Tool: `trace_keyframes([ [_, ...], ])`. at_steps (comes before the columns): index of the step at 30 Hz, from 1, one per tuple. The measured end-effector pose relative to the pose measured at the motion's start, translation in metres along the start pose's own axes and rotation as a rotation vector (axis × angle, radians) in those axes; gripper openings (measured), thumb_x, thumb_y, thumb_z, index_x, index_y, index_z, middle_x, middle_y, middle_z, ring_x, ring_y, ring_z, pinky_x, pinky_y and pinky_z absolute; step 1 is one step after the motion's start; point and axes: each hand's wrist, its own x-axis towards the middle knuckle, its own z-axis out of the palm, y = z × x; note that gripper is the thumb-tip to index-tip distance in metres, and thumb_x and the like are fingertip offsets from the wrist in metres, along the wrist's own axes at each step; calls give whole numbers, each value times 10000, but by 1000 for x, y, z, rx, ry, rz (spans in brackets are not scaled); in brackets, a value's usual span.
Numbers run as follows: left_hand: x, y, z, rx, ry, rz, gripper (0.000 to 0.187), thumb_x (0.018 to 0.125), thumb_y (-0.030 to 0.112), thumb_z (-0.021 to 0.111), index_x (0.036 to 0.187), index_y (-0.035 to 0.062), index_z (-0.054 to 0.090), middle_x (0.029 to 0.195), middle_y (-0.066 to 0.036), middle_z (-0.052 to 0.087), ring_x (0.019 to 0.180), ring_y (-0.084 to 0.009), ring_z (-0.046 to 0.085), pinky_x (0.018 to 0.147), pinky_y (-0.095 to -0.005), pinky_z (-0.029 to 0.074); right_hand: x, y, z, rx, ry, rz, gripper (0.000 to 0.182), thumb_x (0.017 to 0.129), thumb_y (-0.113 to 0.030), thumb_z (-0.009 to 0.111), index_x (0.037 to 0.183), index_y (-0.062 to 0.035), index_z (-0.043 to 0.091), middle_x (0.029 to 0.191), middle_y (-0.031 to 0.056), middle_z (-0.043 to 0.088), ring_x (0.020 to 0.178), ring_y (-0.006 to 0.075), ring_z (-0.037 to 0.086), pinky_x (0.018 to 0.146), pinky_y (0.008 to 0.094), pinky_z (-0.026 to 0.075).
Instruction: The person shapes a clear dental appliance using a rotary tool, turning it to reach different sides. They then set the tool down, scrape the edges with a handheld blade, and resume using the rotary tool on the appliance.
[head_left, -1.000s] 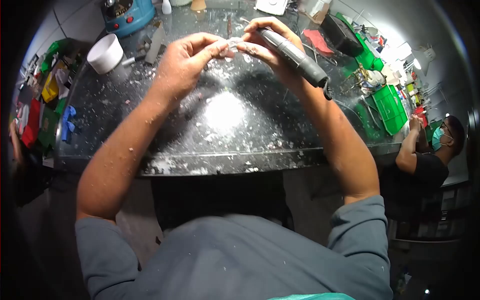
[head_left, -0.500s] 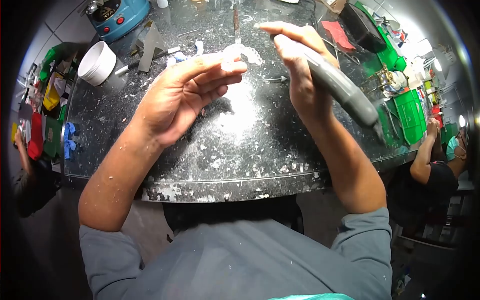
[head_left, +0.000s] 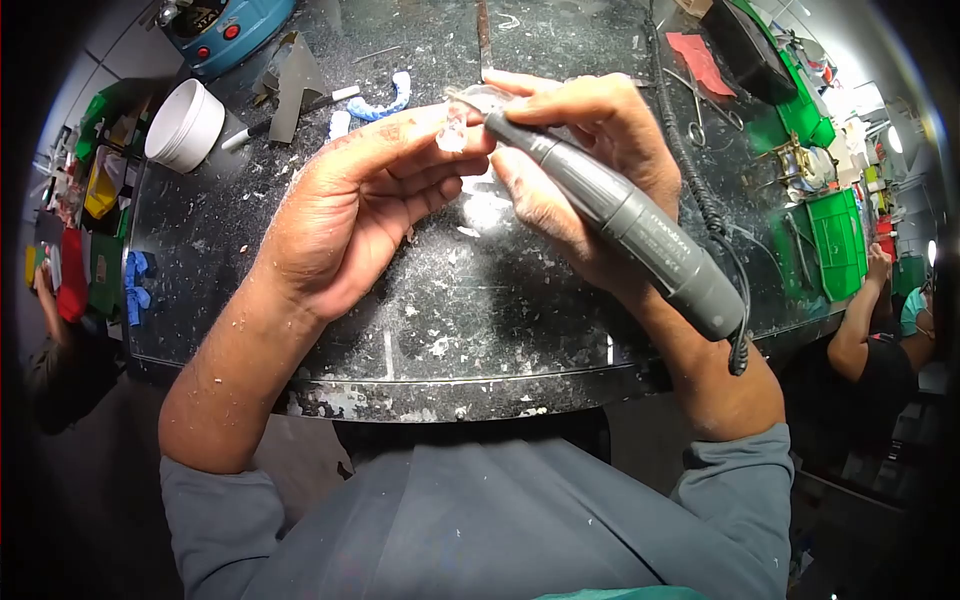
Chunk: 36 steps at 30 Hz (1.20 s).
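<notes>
Black tabletop (head_left: 450, 335); left hand (head_left: 345, 200) loosely curled, holding clear piece (head_left: 453, 132); right hand (head_left: 625, 130) gripping handpiece (head_left: 645, 232)

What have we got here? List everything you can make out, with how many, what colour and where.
Worktable: one, black with white specks, centre
Machine: one, blue, top left
Bowl: one, white, upper left
Marker: one, black and white, beside bowl
Bent sheet: one, grey, over marker
Curved piece: one, blue, above left hand
Crumpled item: one, blue, left edge
Red sheet: one, upper right
Scissors: one, metallic, below red sheet
Green trays: at least two, right
Handheld tool: one, grey, right hand
Clear piece: one, left fingers
Edge clutter: mixed colours, too small to count
Other people: two, dark clothing, far sides
Left hand, right hand: bare, upper centre
</notes>
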Motion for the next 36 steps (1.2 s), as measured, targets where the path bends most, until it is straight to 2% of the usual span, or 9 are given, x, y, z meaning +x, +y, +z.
trace_keyframes([
  [3,2,-2,-5,60,-15,20,299,974,185,544,1197,-7,597,1106,-111,661,1042,-181,610,963,-359,466,0,2,-2,-99,-69,-85,344,748,-111,787,1034,-7,626,1007,121,642,1052,237,640,928,360,512],
  [11,2,-5,-4,10,-10,49,310,977,226,548,1179,2,621,1099,-105,680,1048,-170,614,962,-321,449,0,3,5,-46,59,-36,312,749,-88,777,1008,-9,622,971,106,655,986,230,663,910,347,517],
  [13,3,-6,-5,-20,-9,55,309,980,226,545,1179,1,618,1099,-108,679,1048,-172,614,967,-326,449,2,3,2,-130,-29,-175,303,749,-82,777,1004,-19,627,960,98,662,975,231,669,929,362,514],
  [15,3,-9,-8,-43,-3,52,308,982,225,542,1179,0,615,1100,-111,678,1048,-174,613,972,-332,449,0,0,4,-98,-11,-152,302,747,-78,779,1005,-29,629,953,101,666,982,233,670,950,377,507],
  [17,4,-9,-11,-104,-57,56,305,983,225,543,1179,1,608,1099,-116,678,1051,-178,612,972,-335,451,-1,-4,6,-88,44,-68,304,746,-74,781,1008,-33,634,935,99,668,996,236,666,970,391,495],
  [18,5,-7,-10,-98,-64,62,305,983,225,543,1179,1,608,1099,-116,678,1051,-178,612,972,-335,451,3,-2,3,-129,-28,-172,314,745,-71,783,1019,-33,636,959,103,666,1015,240,658,955,373,500],
  [19,6,-6,-11,-117,-72,59,305,984,226,544,1180,1,607,1097,-116,679,1048,-178,613,974,-334,450,2,-9,1,-202,-111,-158,349,780,37,727,1090,-21,578,1054,114,598,1147,319,598,983,401,478],
  [28,4,-12,-7,-143,16,72,306,991,229,539,1182,-1,603,1091,-112,681,1045,-172,609,985,-325,443,0,-6,2,-189,-85,-197,358,783,28,733,1104,-12,578,1076,116,593,1147,301,598,967,387,482],
  [36,4,-13,-7,-154,-39,50,302,991,229,536,1188,10,604,1117,-104,674,1068,-168,601,986,-325,437,-2,-7,2,-214,-81,-177,353,789,27,723,1107,-2,575,1070,113,595,1134,300,604,973,388,479],
])
